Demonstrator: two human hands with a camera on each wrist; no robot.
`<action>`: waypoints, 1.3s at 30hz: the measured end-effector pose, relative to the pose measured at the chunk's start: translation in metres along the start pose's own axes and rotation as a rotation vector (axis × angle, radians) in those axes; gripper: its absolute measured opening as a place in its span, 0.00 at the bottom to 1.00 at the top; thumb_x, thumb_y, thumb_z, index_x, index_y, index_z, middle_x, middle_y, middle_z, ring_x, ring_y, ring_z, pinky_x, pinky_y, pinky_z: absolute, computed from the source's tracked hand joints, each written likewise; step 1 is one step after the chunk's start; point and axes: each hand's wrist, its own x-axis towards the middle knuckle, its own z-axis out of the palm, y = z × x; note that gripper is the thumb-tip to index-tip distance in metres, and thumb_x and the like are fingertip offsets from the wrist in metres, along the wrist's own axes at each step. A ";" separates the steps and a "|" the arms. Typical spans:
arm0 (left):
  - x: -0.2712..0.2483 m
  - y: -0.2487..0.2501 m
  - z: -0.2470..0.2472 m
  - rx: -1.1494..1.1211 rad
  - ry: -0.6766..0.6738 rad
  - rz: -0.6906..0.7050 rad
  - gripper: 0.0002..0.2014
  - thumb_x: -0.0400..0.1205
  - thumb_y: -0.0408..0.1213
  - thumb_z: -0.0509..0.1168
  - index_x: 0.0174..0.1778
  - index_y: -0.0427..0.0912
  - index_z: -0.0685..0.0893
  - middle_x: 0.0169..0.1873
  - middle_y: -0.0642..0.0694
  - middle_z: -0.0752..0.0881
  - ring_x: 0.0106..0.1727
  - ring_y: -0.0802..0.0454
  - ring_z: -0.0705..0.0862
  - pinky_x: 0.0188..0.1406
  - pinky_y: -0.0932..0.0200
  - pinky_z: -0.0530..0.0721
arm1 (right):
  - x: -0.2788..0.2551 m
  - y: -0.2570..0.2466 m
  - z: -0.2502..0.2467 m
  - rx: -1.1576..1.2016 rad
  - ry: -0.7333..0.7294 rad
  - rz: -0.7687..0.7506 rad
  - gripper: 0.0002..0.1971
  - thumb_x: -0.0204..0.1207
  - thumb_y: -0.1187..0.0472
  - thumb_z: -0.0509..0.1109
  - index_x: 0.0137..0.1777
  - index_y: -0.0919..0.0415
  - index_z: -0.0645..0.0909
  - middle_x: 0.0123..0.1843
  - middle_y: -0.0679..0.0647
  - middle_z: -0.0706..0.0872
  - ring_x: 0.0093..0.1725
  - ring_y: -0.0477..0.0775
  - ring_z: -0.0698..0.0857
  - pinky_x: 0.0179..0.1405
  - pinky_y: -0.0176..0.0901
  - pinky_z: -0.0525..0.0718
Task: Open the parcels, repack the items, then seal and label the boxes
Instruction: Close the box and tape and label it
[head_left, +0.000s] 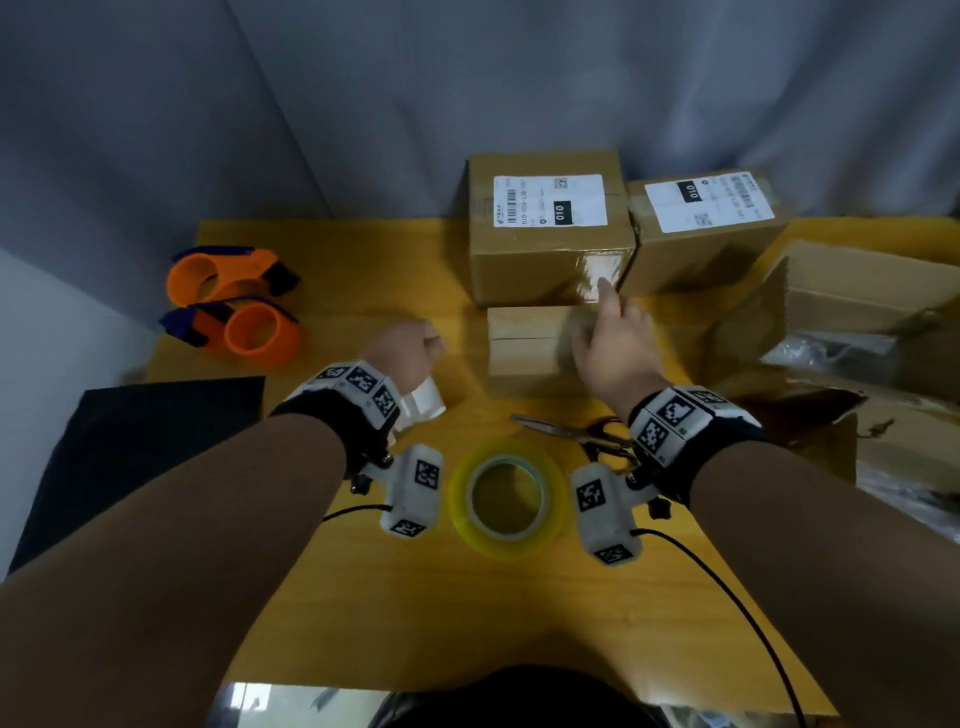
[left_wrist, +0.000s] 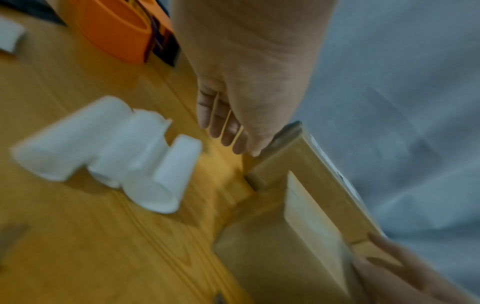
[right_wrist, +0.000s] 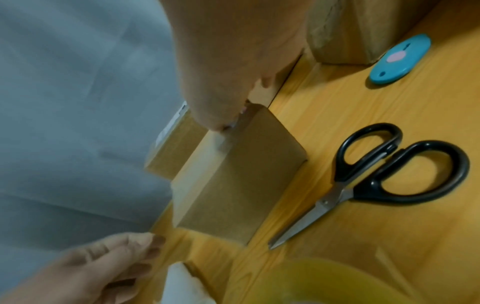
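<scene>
Brown cardboard makes up the small box (head_left: 524, 343), plain and unlabelled, with a seam running across its top; it is lying on the yellow wooden surface (head_left: 363, 597) just in front of two taller parcels. The left parcel (head_left: 550, 228) and the right parcel (head_left: 701, 228) are each wearing a white shipping label on top, and clear tape is shining on the left one's front edge.

The right hand (head_left: 610, 343) is resting over the small box's right end, its grip spread, fingers reaching forward toward the taped parcel. The left hand (head_left: 408, 351) is hovering to the left of the small box, apart from it, its grip loosely curled and holding nothing.

White label rolls (left_wrist: 109, 154) are lying by the left wrist. A roll of clear tape (head_left: 506, 499) is sitting between the forearms, with black-handled scissors (head_left: 576, 431) just behind it. Two orange tape dispensers (head_left: 234, 306) are lying at the far left. An opened carton (head_left: 852, 296) is standing at the right.
</scene>
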 end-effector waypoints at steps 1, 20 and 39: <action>-0.004 -0.012 -0.003 0.008 0.012 0.013 0.17 0.88 0.44 0.54 0.61 0.34 0.80 0.60 0.36 0.82 0.57 0.43 0.79 0.54 0.55 0.74 | -0.003 -0.006 -0.001 0.002 0.045 -0.071 0.32 0.81 0.60 0.61 0.83 0.57 0.53 0.80 0.63 0.62 0.79 0.65 0.61 0.78 0.53 0.61; -0.050 -0.063 0.059 -0.406 0.123 -0.247 0.19 0.81 0.35 0.67 0.68 0.36 0.76 0.65 0.38 0.79 0.62 0.42 0.79 0.52 0.54 0.76 | -0.058 -0.050 0.058 0.101 -0.078 -0.486 0.15 0.79 0.69 0.61 0.63 0.61 0.81 0.59 0.60 0.83 0.64 0.57 0.77 0.62 0.48 0.78; -0.029 -0.029 0.020 -0.258 0.115 0.002 0.44 0.75 0.52 0.72 0.83 0.48 0.55 0.80 0.40 0.58 0.79 0.38 0.60 0.75 0.46 0.63 | -0.052 -0.053 0.068 0.173 -0.292 -0.273 0.13 0.83 0.63 0.61 0.64 0.60 0.81 0.64 0.58 0.84 0.62 0.56 0.82 0.59 0.39 0.77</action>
